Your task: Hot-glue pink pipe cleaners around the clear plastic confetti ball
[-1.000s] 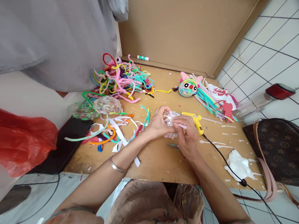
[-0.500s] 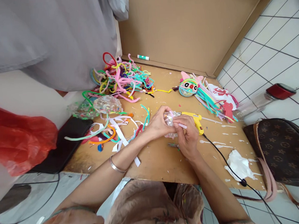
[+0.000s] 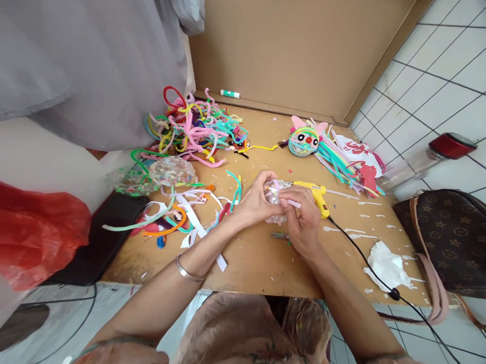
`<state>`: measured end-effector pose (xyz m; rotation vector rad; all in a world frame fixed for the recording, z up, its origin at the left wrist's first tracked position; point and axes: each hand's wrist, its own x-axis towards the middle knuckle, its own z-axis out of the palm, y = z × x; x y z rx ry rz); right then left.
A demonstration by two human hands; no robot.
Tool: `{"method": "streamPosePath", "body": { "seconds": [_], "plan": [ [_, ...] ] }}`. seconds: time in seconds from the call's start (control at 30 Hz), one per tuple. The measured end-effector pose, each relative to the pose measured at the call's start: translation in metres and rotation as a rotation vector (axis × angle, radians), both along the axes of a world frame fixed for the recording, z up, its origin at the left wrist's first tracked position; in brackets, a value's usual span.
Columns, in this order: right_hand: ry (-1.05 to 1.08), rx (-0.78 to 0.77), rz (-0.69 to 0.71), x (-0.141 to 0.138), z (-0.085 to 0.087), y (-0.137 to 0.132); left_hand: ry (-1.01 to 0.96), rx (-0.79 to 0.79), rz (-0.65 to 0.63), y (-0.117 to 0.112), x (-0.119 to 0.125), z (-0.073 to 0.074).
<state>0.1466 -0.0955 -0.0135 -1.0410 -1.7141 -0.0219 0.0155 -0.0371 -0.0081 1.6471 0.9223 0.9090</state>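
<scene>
My left hand (image 3: 257,199) curves round a clear, bumpy ball-shaped object (image 3: 276,217) and grips its left side. My right hand (image 3: 301,214) pinches a pale lilac pipe cleaner (image 3: 292,203), pressed against the ball's right side. One stretch of lilac lies over the top of the ball. Just behind my right hand a yellow hot glue gun (image 3: 316,190) rests on the table, a glue stick poking from its rear. Below the ball lies a small dark tool (image 3: 280,236), partly hidden by my right hand.
Tangled pipe cleaners (image 3: 196,124) are heaped at the back left, near clear crumpled plastic (image 3: 172,171) and white paper strips (image 3: 196,220). A pipe-cleaner doll with a round face (image 3: 304,141) lies at the back right. The glue gun's cord (image 3: 354,246) passes a crumpled tissue (image 3: 386,264) and a brown handbag (image 3: 456,240).
The whole view has shifted slightly. Both hands keep nearly the same hold on the ball and the pipe cleaner.
</scene>
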Motion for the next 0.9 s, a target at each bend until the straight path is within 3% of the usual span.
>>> {"method": "streamPosePath", "body": {
  "seconds": [0.9],
  "plan": [
    [0.001,0.008,-0.009,0.0005,0.0007,0.0012,0.000,0.110,0.016,-0.0019,-0.0004,-0.0036]
  ]
}}
